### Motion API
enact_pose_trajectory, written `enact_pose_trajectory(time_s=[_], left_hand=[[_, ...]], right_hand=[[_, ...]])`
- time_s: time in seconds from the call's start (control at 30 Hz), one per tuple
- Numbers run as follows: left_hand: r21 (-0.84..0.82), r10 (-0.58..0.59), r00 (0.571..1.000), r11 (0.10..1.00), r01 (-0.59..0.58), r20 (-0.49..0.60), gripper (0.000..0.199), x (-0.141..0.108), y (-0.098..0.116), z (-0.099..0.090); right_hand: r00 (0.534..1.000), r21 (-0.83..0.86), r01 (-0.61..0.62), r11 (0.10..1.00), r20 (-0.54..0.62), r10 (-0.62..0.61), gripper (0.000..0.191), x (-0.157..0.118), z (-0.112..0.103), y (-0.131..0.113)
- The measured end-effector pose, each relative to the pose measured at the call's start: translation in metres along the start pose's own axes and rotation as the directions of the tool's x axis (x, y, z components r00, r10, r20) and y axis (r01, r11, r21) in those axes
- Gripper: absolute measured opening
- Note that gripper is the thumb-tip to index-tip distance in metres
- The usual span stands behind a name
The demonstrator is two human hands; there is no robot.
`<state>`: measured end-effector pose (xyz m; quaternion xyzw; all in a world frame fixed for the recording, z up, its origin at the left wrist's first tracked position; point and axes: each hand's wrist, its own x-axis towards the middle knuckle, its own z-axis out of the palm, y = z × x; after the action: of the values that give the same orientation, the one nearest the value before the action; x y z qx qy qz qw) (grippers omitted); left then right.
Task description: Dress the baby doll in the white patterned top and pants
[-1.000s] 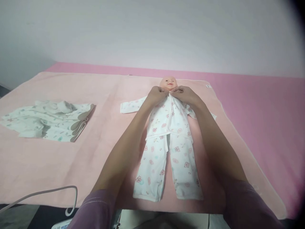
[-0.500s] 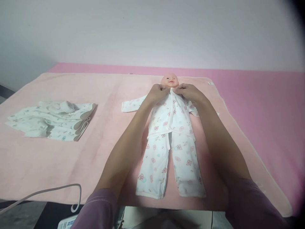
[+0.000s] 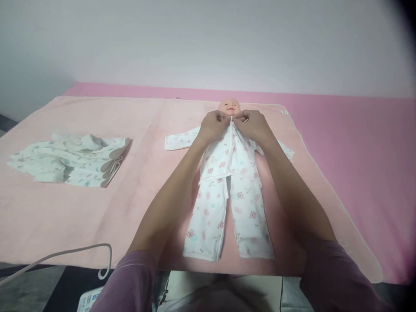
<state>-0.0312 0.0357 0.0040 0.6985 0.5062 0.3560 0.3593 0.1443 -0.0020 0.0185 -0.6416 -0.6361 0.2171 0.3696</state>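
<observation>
A baby doll point(image 3: 229, 105) lies on its back, its head toward the wall. It wears a white baby shirt point(image 3: 224, 151) and white trousers point(image 3: 204, 221), both printed with small pink and red figures. My left hand point(image 3: 212, 125) pinches one side of the shirt's front edge just below the doll's chin. Opposite it, my right hand point(image 3: 251, 125) pinches the other side, and the fingertips of both nearly meet at the collar. Whether a fastener lies between my fingers is too small to tell. The sleeves stretch out to both sides, partly hidden behind my wrists.
A light pink blanket point(image 3: 136, 208) lies under the doll, over a darker pink surface point(image 3: 351, 173). At the left rests a folded pile of white printed cloth point(image 3: 68, 160). A pale cable point(image 3: 65, 251) loops over the near left edge. Behind stands a white wall point(image 3: 208, 43).
My hands have drawn slightly closer together at the collar, and the shirt's two front edges now meet there. The whole scene has shifted a little up in view.
</observation>
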Motion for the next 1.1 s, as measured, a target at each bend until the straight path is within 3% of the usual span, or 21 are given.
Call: enact_pose_trajectory(time_s=[0.07,0.13,0.23,0.33,0.4,0.53,0.63,0.7,0.77,0.83,0.9,0.97,1.03,1.1], left_hand=[[0.053,0.059,0.998,0.997,-0.057,-0.028,0.012,-0.021,0.003,-0.004],[0.146,0.160,0.987,0.977,-0.155,-0.021,0.020,-0.057,0.005,-0.015],[0.203,0.286,0.951,0.931,-0.305,0.116,0.045,-0.125,0.004,-0.034],[0.283,0.267,0.927,0.897,-0.339,0.263,0.052,-0.178,-0.003,-0.038],[0.380,0.249,0.937,0.864,-0.330,0.246,0.044,-0.195,-0.007,-0.030],[0.497,0.304,0.945,0.805,-0.323,0.123,0.014,-0.190,-0.008,-0.009],[0.474,0.292,0.954,0.831,-0.290,0.070,0.012,-0.176,-0.006,-0.011],[0.382,0.184,0.983,0.909,-0.167,-0.010,0.016,-0.169,-0.012,-0.025],[0.272,0.005,0.991,0.962,0.032,-0.137,0.021,-0.165,-0.025,-0.049],[0.239,-0.163,0.956,0.945,0.222,-0.243,0.023,-0.165,-0.046,-0.079],[0.340,-0.260,0.934,0.879,0.334,-0.246,0.021,-0.167,-0.068,-0.105],[0.449,-0.249,0.934,0.825,0.342,-0.255,0.018,-0.167,-0.082,-0.122],[0.496,-0.137,0.947,0.824,0.272,-0.292,0.018,-0.158,-0.086,-0.125],[0.496,0.015,0.954,0.857,0.142,-0.298,0.026,-0.135,-0.079,-0.115]], right_hand=[[0.999,-0.024,0.041,0.999,0.012,-0.041,0.023,-0.024,-0.013,-0.008],[0.995,-0.067,0.096,0.993,0.035,-0.094,0.025,-0.063,-0.028,-0.017],[0.970,-0.130,0.208,0.969,0.153,-0.188,0.024,-0.132,-0.040,-0.021],[0.929,-0.206,0.342,0.917,0.222,-0.297,0.027,-0.184,-0.031,-0.009],[0.932,-0.293,0.353,0.889,0.192,-0.307,0.029,-0.199,-0.017,0.001],[0.949,-0.427,0.314,0.848,0.136,-0.284,0.008,-0.187,0.006,0.005],[0.961,-0.417,0.277,0.866,0.113,-0.253,0.010,-0.166,-0.003,0.000],[0.978,-0.368,0.205,0.907,0.041,-0.204,0.020,-0.156,-0.023,0.006],[0.989,-0.322,0.103,0.941,-0.068,-0.132,0.028,-0.154,-0.052,0.026],[0.988,-0.320,-0.025,0.947,-0.153,-0.026,0.029,-0.160,-0.083,0.058],[0.981,-0.371,-0.168,0.913,-0.150,0.119,0.029,-0.171,-0.110,0.094],[0.965,-0.379,-0.257,0.889,-0.146,0.217,0.022,-0.181,-0.125,0.124],[0.966,-0.360,-0.230,0.904,-0.194,0.169,0.018,-0.183,-0.126,0.138],[0.972,-0.333,-0.137,0.933,-0.228,0.062,0.027,-0.172,-0.114,0.133]])
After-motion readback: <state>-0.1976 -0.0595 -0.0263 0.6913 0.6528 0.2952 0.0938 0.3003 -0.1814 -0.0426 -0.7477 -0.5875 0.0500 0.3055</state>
